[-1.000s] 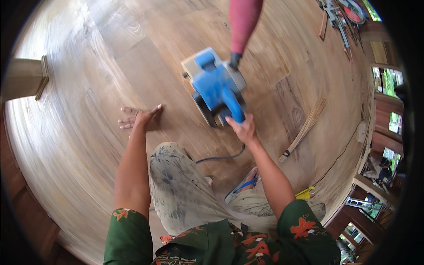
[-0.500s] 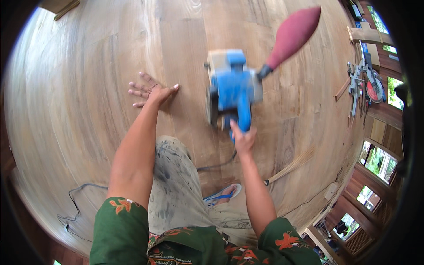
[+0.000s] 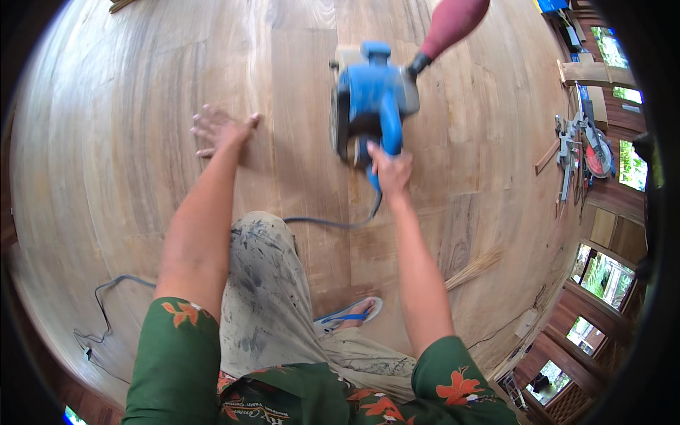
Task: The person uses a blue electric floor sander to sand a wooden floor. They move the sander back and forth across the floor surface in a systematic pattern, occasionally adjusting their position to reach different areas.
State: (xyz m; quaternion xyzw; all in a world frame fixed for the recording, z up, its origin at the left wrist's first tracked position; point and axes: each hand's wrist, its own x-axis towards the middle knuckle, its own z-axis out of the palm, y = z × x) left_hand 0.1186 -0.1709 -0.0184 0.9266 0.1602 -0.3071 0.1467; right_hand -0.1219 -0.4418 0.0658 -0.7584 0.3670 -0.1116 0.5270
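My right hand (image 3: 392, 170) is wrapped round the rear handle of a blue belt sander (image 3: 372, 95) on the wooden plank floor (image 3: 297, 177). A dark red dust bag (image 3: 457, 27) sticks out from the sander's right side toward the far edge of the view. From its rear the dark power cord (image 3: 333, 224) curls back toward my knee. My left hand (image 3: 221, 131) is empty, fingers spread, left of the sander. It is low over the planks with a shadow beside it; whether the palm touches them I cannot tell.
A straw broom (image 3: 476, 269) lies right of my right forearm. More dark cable (image 3: 106, 304) loops over the floor at the near left. By the right wall stands a mitre saw (image 3: 595, 156) with wood pieces around it. My sandalled foot (image 3: 358, 312) rests behind my bent knee.
The sander has moved forward, away from me, with my right hand on it. My left hand has shifted forward and a little left. More of the cord shows behind the sander.
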